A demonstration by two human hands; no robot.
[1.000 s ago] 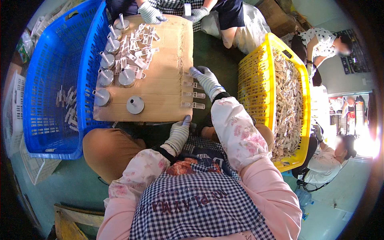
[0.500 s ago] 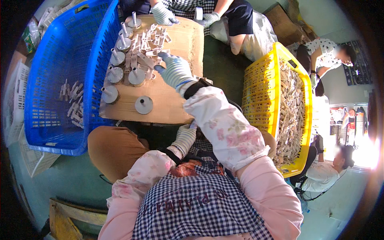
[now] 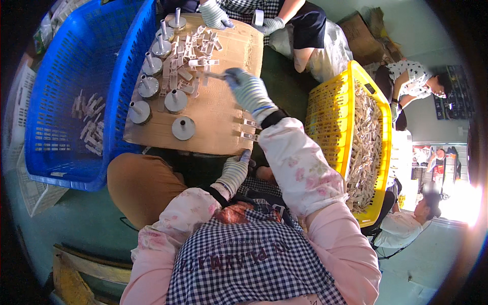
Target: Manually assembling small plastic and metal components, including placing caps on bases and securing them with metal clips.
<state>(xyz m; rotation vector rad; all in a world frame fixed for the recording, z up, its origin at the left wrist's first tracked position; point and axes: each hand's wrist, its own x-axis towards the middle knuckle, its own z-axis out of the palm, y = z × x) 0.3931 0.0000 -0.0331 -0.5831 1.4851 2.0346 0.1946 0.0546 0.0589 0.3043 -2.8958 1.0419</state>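
My right hand (image 3: 249, 91), in a striped work glove, is closed on one end of a slim pale clip-like part (image 3: 215, 75). It hangs over the cardboard sheet (image 3: 213, 119), beside a pile of similar pale parts (image 3: 195, 51). My left hand (image 3: 234, 173), also gloved, is at the sheet's near edge with its fingers curled together; what they hold, if anything, is hidden. Two pale parts (image 3: 249, 136) lie at the right edge of the sheet. Several round metal discs with upright stems (image 3: 176, 101) stand along its left side; one disc (image 3: 183, 128) sits nearer me.
At left stands a blue crate (image 3: 109, 117) with some pale parts inside. A yellow crate (image 3: 351, 137) full of such parts is at right. Across the sheet, a co-worker's gloved hands (image 3: 215, 14) show, one beside a white roll (image 3: 258, 19). Two more people sit at right.
My right hand has moved right, away from the pile, and now carries a pale part. Two parts at the sheet's right edge, covered by my arm before, now show. My left hand stays near the edge.
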